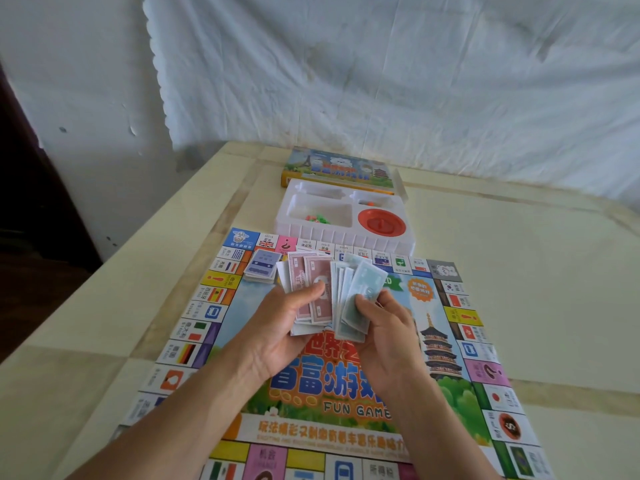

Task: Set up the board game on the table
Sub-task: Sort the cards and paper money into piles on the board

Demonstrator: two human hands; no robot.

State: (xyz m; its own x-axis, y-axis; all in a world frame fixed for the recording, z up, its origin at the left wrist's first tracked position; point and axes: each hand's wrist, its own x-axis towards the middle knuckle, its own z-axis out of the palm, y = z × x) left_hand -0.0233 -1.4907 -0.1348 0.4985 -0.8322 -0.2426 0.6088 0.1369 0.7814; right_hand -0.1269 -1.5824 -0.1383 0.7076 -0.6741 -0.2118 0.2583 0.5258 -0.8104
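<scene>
I see left hand gripping fan of red notes, right hand pinching green notes, both above board centre; long axes point away toward tray; card stack lies far-left, nearer left hand

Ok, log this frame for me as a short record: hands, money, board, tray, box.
left hand: holds fanned pinkish-red notes
right hand: holds fanned blue-green notes
board: unfolded, flat on table
card stack: on board's far-left corner
tray: white, at board's far edge; red spinner and coloured pieces inside
box: behind tray
not yet done: money and pieces not set out
</scene>
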